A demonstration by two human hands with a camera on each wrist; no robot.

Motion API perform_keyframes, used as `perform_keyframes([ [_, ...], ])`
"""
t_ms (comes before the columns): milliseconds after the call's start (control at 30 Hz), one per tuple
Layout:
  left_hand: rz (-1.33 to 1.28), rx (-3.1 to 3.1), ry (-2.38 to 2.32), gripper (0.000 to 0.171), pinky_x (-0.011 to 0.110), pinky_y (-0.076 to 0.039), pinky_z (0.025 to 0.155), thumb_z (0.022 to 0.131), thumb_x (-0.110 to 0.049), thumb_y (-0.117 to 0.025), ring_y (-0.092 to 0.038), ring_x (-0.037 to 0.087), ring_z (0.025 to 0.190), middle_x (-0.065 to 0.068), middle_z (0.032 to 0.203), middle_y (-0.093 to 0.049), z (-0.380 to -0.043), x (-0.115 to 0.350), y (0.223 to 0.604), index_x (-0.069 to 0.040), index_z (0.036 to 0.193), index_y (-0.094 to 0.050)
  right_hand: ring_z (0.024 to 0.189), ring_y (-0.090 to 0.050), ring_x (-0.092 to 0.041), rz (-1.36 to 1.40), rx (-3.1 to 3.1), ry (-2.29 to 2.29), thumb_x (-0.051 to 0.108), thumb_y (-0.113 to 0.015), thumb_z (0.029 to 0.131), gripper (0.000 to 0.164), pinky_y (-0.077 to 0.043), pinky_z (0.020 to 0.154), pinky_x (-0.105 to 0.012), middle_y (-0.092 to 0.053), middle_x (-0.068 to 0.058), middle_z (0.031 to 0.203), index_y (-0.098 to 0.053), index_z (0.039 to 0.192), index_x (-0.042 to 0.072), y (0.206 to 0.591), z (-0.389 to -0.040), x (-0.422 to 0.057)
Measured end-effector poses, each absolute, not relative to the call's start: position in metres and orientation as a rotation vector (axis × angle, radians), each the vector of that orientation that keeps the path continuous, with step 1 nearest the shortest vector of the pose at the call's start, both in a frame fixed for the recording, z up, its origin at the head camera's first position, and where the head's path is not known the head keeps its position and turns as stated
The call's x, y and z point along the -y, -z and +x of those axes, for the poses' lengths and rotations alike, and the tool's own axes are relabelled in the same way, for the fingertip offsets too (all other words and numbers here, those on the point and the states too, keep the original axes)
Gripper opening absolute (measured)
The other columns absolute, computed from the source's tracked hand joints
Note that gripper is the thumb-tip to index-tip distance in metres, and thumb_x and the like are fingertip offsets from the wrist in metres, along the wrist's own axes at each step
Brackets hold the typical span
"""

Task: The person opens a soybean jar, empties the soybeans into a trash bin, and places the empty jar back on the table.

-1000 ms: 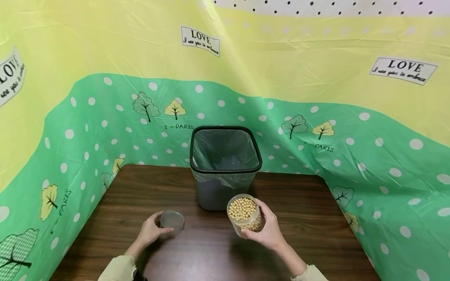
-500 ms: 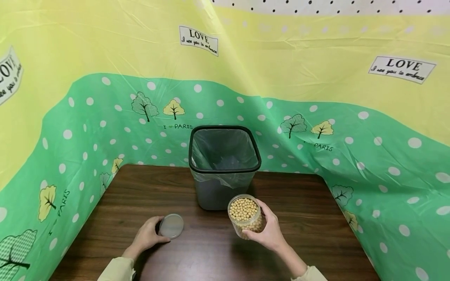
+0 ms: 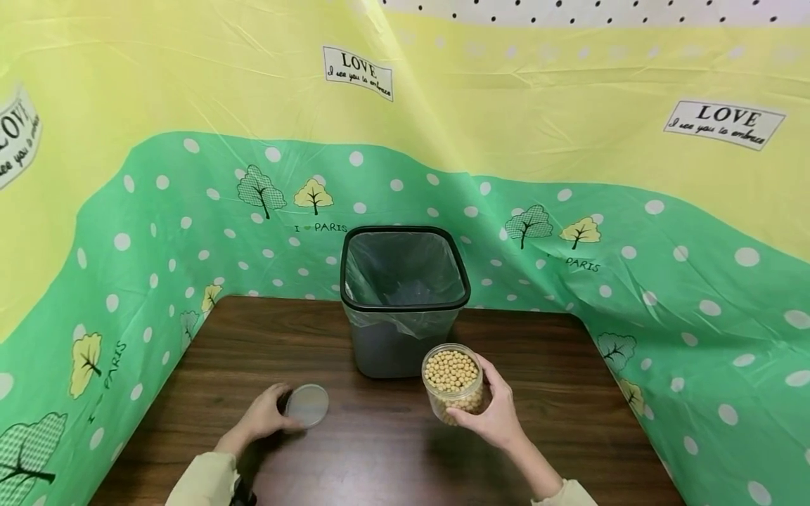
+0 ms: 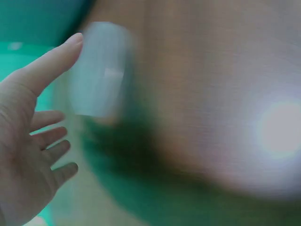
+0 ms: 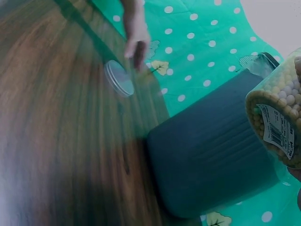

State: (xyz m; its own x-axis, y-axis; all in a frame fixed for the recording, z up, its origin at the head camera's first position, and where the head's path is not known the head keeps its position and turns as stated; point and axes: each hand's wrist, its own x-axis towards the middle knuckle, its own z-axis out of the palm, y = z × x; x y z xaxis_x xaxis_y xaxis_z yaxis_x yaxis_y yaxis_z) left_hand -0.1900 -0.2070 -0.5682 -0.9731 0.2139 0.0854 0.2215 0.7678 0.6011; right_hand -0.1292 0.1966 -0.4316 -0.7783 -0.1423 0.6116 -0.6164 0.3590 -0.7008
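Observation:
A clear jar [image 3: 453, 379] full of yellow soybeans, with no lid on it, is gripped by my right hand [image 3: 489, 406] just above the wooden table [image 3: 380, 457], in front of the bin. The right wrist view shows the jar [image 5: 281, 117] at its right edge, label outward. The jar's round lid [image 3: 306, 405] lies flat on the table at left. My left hand [image 3: 266, 417] rests beside the lid at its left edge. In the blurred left wrist view its fingers [image 4: 49, 136] are spread and straight beside the lid [image 4: 96, 70].
A dark square bin [image 3: 405, 295] lined with a clear bag stands at the table's back middle, shown side-on as the bin [image 5: 216, 160] in the right wrist view. Green and yellow patterned sheeting [image 3: 633, 232] walls the table on three sides.
My left hand has laid the lid flat on the table and let go of it. My right hand has carried the jar slightly right and up.

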Motion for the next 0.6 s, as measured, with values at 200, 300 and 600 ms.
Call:
perform_keyframes([
  [200,-0.434,2.838,1.149,0.084,0.053,-0.033,0.097,0.07,-0.036,-0.077,-0.037,0.043,0.122,0.028,0.136,-0.036,-0.223,0.191,0.485,0.01,0.13,-0.041,0.105,-0.051,-0.005,0.643,2.154,-1.419,-0.01,-0.078,0.049,0.084,-0.039,0.086,-0.012,-0.05,-0.032,0.113,-0.041,0.124,-0.016,0.421,-0.131,-0.21],
  [300,-0.495,2.77,1.191,0.088,0.051,-0.029,0.101,0.075,-0.045,-0.071,-0.031,0.035,0.129,0.019,0.142,-0.032,-0.238,0.167,0.434,0.0,0.139,-0.031,0.105,-0.051,-0.004,0.64,2.128,-1.421,-0.012,-0.077,0.048,0.084,-0.04,0.086,-0.012,-0.049,-0.034,0.112,-0.04,0.123,-0.018,0.418,-0.132,-0.216],
  [600,-0.596,2.799,1.145,0.098,0.051,-0.024,0.104,0.074,-0.06,-0.063,-0.016,0.026,0.137,0.006,0.151,-0.014,-0.259,0.121,0.366,-0.012,0.146,-0.016,0.103,-0.052,-0.006,0.631,2.039,-1.413,-0.015,-0.075,0.046,0.081,-0.041,0.085,-0.013,-0.049,-0.033,0.109,-0.04,0.119,-0.021,0.406,-0.138,-0.219],
])
